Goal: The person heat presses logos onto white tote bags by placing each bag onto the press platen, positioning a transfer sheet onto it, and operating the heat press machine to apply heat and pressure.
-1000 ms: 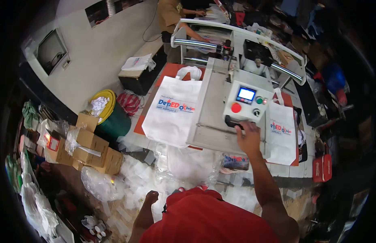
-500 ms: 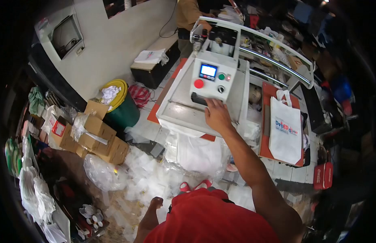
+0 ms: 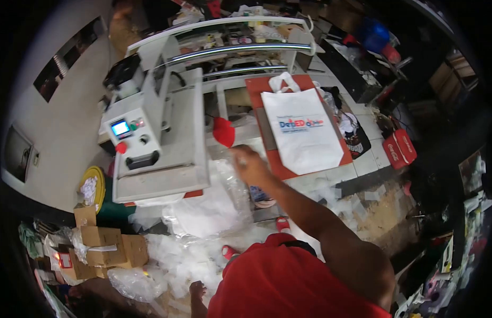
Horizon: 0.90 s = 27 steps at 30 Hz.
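Note:
A white heat press head with a lit control panel sits over the left platen, where a strip of white fabric shows under its front edge. On the orange-red right platen lies a white bag with printed lettering, its handles toward the back. My right hand is between the press head and this bag, blurred, away from the black handle. Just beyond its fingers is a red piece; contact cannot be made out. My left hand hangs low with curled fingers and nothing visible in it.
Metal rails cross behind the platens. Cardboard boxes and a green bin with a yellow rim stand at left. Plastic wrap lies below the press. A red cooler is at right. Another person stands at the back left.
The press head has slid left over the left platen, uncovering the right bag. My right hand has left the black handle. The view has turned right.

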{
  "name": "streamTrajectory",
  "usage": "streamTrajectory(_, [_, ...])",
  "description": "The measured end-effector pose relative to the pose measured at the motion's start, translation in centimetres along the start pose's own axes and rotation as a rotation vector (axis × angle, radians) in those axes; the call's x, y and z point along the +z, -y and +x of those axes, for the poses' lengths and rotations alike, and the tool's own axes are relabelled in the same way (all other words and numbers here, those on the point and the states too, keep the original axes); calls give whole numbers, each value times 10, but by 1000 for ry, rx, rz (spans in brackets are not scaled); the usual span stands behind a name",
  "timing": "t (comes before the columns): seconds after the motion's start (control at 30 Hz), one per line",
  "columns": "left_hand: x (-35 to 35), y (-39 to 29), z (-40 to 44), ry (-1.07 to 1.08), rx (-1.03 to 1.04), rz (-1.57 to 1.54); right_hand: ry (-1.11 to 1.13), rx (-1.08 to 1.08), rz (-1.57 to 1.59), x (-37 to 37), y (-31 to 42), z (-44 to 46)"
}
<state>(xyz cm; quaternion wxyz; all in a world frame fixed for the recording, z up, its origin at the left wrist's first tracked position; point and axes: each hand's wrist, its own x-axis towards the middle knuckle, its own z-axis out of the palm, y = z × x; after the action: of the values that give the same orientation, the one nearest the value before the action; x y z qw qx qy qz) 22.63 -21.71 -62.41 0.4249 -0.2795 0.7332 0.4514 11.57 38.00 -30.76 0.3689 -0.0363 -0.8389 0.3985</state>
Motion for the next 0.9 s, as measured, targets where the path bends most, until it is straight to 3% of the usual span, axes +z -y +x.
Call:
streamTrajectory(0.03, [15, -4, -3, 4, -5, 7, -54, 175, -205, -49, -18, -9])
streamTrajectory(0.07, [29, -9, -12, -31, -65, 26, -145, 82, -206, -86, -76, -22])
streamTrajectory(0.1, [44, -12, -19, -69, -127, 43, -161, 203, -262, -127, -125, -36])
streamTrajectory(0.13, [55, -1, -1, -8, 47, 225, -232, 194, -368, -165, -153, -38])
streamTrajectory(0.2, [86, 1, 16, 15, 429, 591, -267, 388, -425, -230, -193, -37])
streamTrajectory(0.27, [129, -27, 6, -116, 850, 1213, -224, 442, -599, -272, -229, -23])
streamTrajectory(0.33, [173, -94, -28, -180, 430, 586, -266, 382, -618, -292, -283, -9])
streamTrajectory(0.37, [181, -141, -54, -131, 504, 450, -320, 310, -641, -295, -311, -4])
streamTrajectory(0.4, [190, -204, -94, -148, 739, 654, -299, 304, -617, -298, -338, 0])
streamTrajectory(0.43, [192, -247, -118, -196, 858, 609, -205, 310, -780, -298, -366, 7])
streamTrajectory(0.5, [195, -330, -170, -383, 821, 576, -12, 253, -979, -296, -410, 15])
streamTrajectory(0.53, [183, -354, -179, -521, 991, 757, 83, 193, -1014, -298, -428, 16])
streamTrajectory(0.57, [166, -374, -170, -603, 927, 676, 364, -291, -1330, -306, -437, 19])
streamTrajectory(0.6, [179, -407, -214, -661, 883, 537, 416, -196, -1483, -296, -479, 16])
streamTrajectory(0.63, [176, -429, -230, -656, 1022, 433, 484, -358, -1364, -307, -488, 20])
streamTrajectory(0.67, [168, -446, -235, -768, 1025, 486, 468, -241, -1323, -305, -481, 22])
streamTrajectory(0.7, [166, -464, -247, -890, 1004, 503, -2, 273, -737, -294, -433, 28])
streamTrajectory(0.73, [155, -476, -244, -936, 1045, 498, 74, 276, -886, -292, -419, 30])
streamTrajectory(0.8, [136, -497, -237, -1002, 1129, 451, 135, 272, -650, -283, -286, 36])
streamTrajectory(0.83, [126, -507, -229, -1050, 1143, 474, 242, 133, -561, -267, -302, 10])
streamTrajectory(0.87, [117, -517, -223, -1094, 1158, 500, 489, 409, -342, -268, -219, 5])
streamTrajectory(0.9, [112, -525, -223, -1105, 1154, 496, 671, 424, -150, -263, -196, -16])
